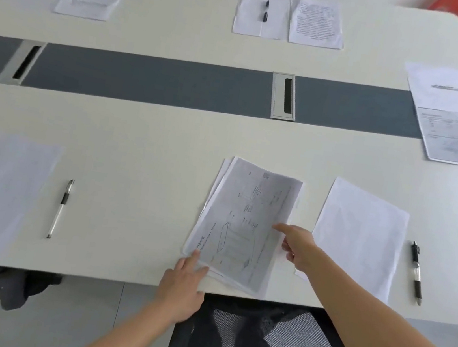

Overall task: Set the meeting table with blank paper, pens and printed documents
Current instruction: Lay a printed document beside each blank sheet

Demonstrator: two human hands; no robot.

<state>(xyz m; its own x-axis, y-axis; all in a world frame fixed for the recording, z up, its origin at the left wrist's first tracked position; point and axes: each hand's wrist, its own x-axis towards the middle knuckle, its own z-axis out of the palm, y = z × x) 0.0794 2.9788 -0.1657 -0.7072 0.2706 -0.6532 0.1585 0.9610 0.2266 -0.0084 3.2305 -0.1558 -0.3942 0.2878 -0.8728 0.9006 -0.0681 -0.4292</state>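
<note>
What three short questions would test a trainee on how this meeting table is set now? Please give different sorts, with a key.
1. True or false: the right pen lies on top of the near blank sheet.
2. Choose one. The printed documents are touched by: A. the left hand alone; B. the right hand alone; C. both hands.
3. Fill the gap: at the far place, the far pen lies ___ the far sheet.

Key:
1. False: it lies on the table, to the right of that sheet.
2. C.
3. on.
</note>
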